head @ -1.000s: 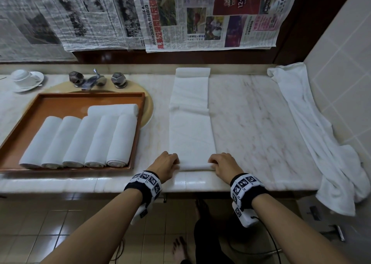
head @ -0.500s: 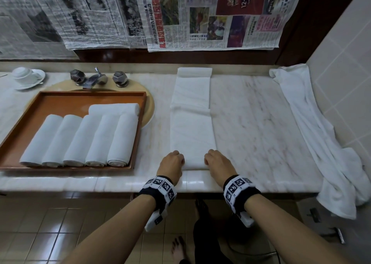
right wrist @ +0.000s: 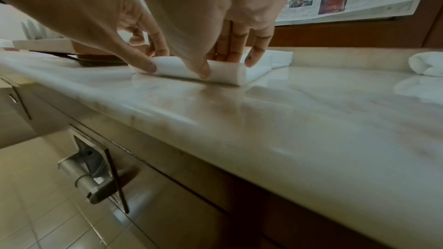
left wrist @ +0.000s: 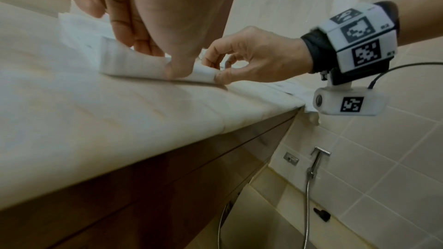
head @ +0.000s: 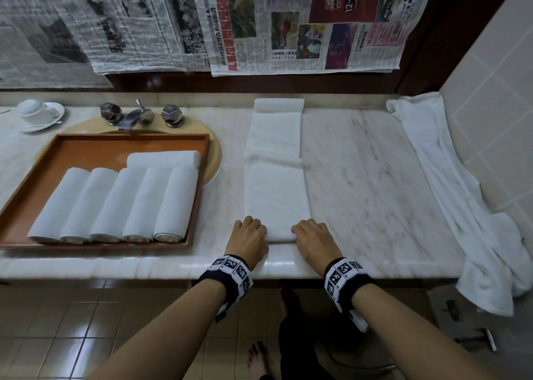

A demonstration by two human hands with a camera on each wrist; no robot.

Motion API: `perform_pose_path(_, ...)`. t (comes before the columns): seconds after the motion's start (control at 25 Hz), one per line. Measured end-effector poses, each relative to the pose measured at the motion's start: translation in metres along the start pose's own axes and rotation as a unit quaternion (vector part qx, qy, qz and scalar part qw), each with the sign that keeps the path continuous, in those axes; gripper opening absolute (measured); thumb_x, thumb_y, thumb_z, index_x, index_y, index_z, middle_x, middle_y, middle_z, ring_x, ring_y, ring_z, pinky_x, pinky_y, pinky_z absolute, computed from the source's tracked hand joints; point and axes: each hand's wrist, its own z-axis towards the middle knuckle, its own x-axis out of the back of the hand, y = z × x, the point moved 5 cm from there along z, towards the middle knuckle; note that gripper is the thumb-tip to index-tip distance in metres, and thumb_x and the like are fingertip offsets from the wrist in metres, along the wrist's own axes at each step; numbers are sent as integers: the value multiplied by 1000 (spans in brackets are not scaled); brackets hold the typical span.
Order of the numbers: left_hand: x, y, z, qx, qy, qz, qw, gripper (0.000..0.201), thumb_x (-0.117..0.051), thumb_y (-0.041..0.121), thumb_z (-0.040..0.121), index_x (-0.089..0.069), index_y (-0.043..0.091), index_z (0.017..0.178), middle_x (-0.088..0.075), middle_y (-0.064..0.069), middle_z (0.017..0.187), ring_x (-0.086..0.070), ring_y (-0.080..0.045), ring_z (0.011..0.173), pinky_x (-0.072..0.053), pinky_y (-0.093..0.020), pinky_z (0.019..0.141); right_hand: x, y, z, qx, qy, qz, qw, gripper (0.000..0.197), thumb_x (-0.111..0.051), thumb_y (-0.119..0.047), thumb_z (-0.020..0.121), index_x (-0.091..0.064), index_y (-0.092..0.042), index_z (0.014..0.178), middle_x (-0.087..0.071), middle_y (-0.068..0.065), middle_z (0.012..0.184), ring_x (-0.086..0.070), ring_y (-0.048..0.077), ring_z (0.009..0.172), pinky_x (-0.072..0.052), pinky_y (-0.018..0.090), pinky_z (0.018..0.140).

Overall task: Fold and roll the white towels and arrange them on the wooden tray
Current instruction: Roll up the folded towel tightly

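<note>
Our left hand (head: 248, 242) and right hand (head: 313, 242) each pinched the rolled near end of the folded towel (head: 275, 195), thumbs under, fingers curled over it. It lay lengthwise on the marble counter (head: 375, 177), right of the wooden tray (head: 34, 183) holding six rolled towels (head: 115, 203).

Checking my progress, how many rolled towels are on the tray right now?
6: five rolled towels side by side along the wooden tray front, one crosswise behind them. None look hidden.
</note>
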Motion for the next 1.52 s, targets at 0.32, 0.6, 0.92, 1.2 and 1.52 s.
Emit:
perform_pose_path(0.32,-3,-16,-2,-60,6,14,998,29,-42,27,101,-58,16,122,-61,-2,118,-46,-25,113,-32,-36,93,1,12,6,-35,-109,89,989,36,-47,2,92,-53,-24,117,-60,-7,110,-52,16,103,-18,32,80)
perform_pose_path(0.6,2,-22,5,2,-31,-50,998,26,-42,33,102,-60,24,117,-67,6,113,-44,-18,109,-29,-34,88,12,16,16,-108,-104,113,982,12,-57,-19,94,-67,-21,101,-68,-3,100,-54,18,100,-32,36,89)
perform_pose_path(0.92,5,-8,5,-21,49,-137,989,20,-56,-2,87,-70,8,97,-63,-7,99,-60,-28,88,-48,-35,71,7,-13,1,-16,18,108,994,13,-76,-6,68,-65,-10,74,-60,3,75,-60,23,74,-47,28,52)
perform_pose_path(1.2,-1,-4,-4,-65,85,-165,981,24,-83,19,69,-69,8,84,-65,-5,87,-60,-23,82,-53,-32,63,0,-9,9,19,-3,106,994,32,-85,-2,45,-66,-14,68,-61,-3,70,-60,18,68,-44,19,49)
perform_pose_path(1.52,-1,-6,11,-104,37,-96,989,9,-70,6,79,-67,6,88,-63,-10,85,-57,-29,80,-52,-39,69,-3,-18,10,15,-4,70,997,30,-82,-4,53,-67,-12,78,-63,2,77,-60,24,69,-51,30,53)
